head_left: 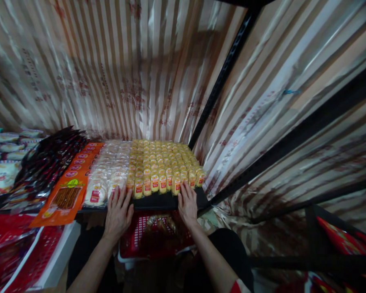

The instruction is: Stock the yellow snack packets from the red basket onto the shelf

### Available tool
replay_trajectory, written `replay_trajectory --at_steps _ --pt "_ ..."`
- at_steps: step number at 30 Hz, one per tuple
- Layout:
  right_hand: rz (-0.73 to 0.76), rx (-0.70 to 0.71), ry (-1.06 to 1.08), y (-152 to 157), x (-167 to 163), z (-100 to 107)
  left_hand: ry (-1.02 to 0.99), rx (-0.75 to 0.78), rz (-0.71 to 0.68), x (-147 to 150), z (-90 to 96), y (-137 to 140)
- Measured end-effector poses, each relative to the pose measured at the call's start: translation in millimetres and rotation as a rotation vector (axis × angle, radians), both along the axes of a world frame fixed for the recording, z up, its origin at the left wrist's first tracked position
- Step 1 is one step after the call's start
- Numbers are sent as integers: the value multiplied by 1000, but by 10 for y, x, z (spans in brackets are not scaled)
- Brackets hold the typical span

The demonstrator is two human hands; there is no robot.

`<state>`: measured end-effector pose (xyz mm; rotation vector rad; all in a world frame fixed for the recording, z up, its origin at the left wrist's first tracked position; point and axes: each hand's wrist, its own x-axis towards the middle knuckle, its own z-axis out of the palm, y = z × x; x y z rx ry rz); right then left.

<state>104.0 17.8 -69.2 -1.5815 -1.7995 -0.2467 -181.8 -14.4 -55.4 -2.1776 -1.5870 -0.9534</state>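
Rows of small yellow snack packets stand packed on the black shelf. My left hand lies with its fingers spread at the front, where the yellow rows meet the round white snack packets; its fingertips touch the packets there. My right hand rests its fingertips on the front yellow packets near the right end. Its fingers are extended, and neither hand grasps a packet.
Left of the white packets lie orange snack bags, dark glossy packets and white bags. Below the shelf is a red basket. Black metal posts and striped sheeting stand behind and to the right.
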Motion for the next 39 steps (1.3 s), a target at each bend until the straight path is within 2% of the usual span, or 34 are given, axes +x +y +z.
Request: replay_trajectory --at_steps 4,8,13,16,22,26,29,32,39 --pt "7 4 -2 -14 27 13 -6 17 -27 36 12 4" --pt "-35 22 26 -39 67 39 40 -23 -113 130 21 -32" --pt "55 -46 1 0 86 38 74 -45 -231 250 40 -91" --pt "31 -27 60 -11 100 29 74 -34 -243 285 55 -107" --pt "-42 -18 110 12 228 -18 98 -6 -183 295 3 -72" --pt "-62 -30 123 94 292 -55 157 -30 -293 364 -42 -66" --pt "-42 -24 129 124 315 -61 187 -61 -372 523 -37 -86" --pt "-36 -21 129 123 320 -62 192 -71 -390 777 -13 -69" --pt "-28 22 81 102 263 -74 137 -116 -384 1301 -62 204"
